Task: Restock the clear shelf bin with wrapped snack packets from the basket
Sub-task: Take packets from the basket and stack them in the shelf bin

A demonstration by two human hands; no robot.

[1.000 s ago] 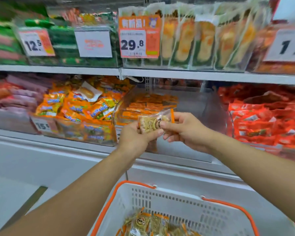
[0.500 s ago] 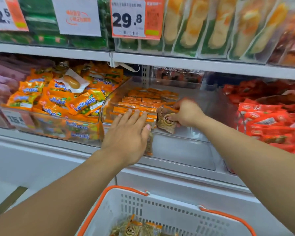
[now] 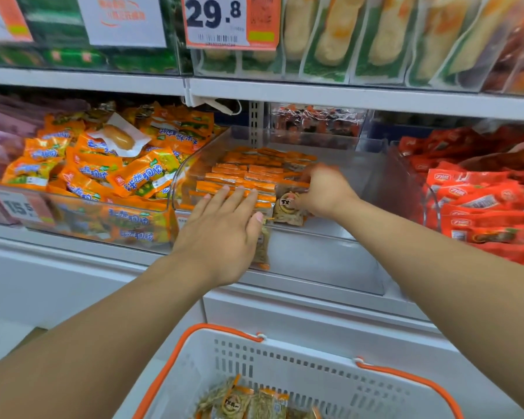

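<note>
While the right hand (image 3: 324, 192) pinches a snack packet (image 3: 289, 208) at the front of the packed rows inside the clear bin (image 3: 330, 255), the left hand (image 3: 221, 228) lies flat with straight fingers across the bin's front edge, holding nothing. If the packet is released leaning, it may slump forward, or jostle the neat orange rows (image 3: 251, 173); more packets wait in the basket (image 3: 285, 364) below.

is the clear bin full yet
Not full: the clear bin holds packet rows on its left side only; right of the right hand it looks bare.
</note>
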